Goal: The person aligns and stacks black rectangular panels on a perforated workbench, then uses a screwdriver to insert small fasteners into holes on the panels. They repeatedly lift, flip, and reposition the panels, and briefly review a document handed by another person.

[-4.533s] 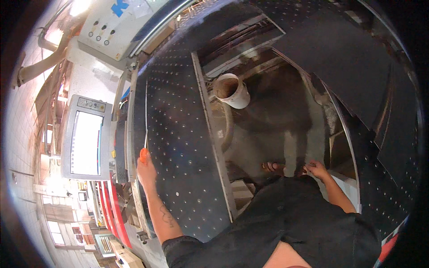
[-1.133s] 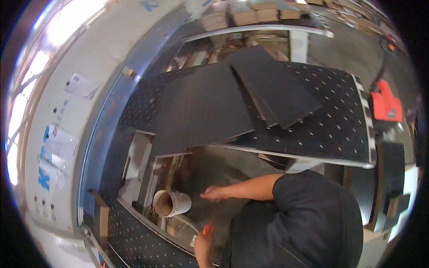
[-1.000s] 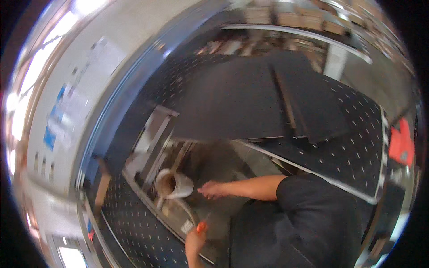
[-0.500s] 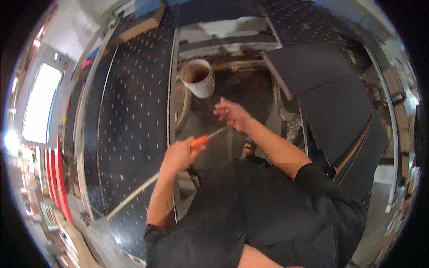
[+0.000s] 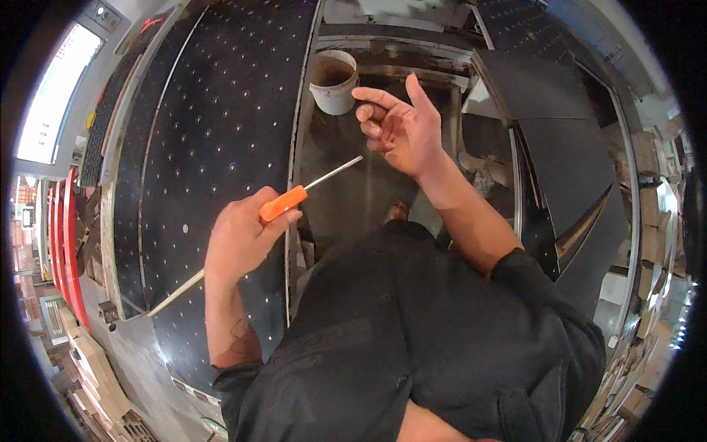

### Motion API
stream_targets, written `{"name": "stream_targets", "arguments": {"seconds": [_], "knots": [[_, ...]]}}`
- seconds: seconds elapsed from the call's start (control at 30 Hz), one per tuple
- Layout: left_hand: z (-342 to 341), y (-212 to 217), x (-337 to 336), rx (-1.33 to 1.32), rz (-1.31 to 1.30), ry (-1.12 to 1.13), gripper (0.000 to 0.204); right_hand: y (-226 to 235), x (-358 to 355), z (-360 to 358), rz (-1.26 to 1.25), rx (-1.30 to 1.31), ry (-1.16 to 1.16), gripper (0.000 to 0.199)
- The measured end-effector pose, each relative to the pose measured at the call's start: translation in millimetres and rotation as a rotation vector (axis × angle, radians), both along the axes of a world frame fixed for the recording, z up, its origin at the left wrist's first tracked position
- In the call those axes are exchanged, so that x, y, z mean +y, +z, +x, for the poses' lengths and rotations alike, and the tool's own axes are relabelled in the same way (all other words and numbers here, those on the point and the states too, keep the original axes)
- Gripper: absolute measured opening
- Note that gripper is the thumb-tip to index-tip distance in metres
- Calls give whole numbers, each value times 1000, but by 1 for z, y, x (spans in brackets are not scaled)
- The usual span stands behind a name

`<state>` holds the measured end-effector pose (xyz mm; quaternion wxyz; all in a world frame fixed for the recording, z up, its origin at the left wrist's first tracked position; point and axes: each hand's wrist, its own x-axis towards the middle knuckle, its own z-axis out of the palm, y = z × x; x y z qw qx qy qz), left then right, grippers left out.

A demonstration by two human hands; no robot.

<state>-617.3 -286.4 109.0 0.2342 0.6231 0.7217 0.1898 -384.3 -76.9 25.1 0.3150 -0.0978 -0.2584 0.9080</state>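
My left hand (image 5: 245, 234) is closed round the orange handle of a screwdriver (image 5: 286, 202). Its metal shaft points up and to the right, toward my other hand, and the tip touches nothing. My right hand (image 5: 401, 127) is raised with the palm partly toward me; its thumb and index finger are stretched out and the other fingers are loosely curled. Nothing shows in it. Just beyond its fingertips stands a white bucket (image 5: 335, 96), stained brown inside. The left hand is over the near edge of a black table (image 5: 221, 132) dotted with small metal studs.
Flat black panels (image 5: 552, 155) lie on the right, with a broken or lifted edge (image 5: 585, 225). A lit screen (image 5: 55, 96) stands at far left, above red curved bars (image 5: 70, 250). Stacked wooden pieces (image 5: 96, 361) are at lower left. A pale rod (image 5: 177, 293) crosses the studded table.
My hands have moved apart: the left went left with the screwdriver, and the right rose and its fingers spread. The screwdriver tip is now farther from the right hand. The view has shifted too.
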Motion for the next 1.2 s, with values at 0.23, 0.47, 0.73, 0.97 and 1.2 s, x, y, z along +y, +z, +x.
{"name": "stream_targets", "arguments": {"seconds": [0.23, 0.47, 0.73, 0.97, 1.2], "knots": [[-37, 7, -67, -36, 40, 44, 31, 26, -49, -42, 128, 63, 107, 91], [-66, 8, -111, -71, 102, 89, 29, 35, -82, -72, 243, 116, 180, 94], [-85, 11, -136, -75, 165, 131, 29, 37, -83, -92, 292, 179, 219, 96], [-83, 23, -144, -86, 222, 173, 29, 53, -89, -104, 346, 237, 237, 95], [-65, 33, -143, -89, 269, 120, 35, 65, -87, -106, 546, 297, 211, 88]]}}
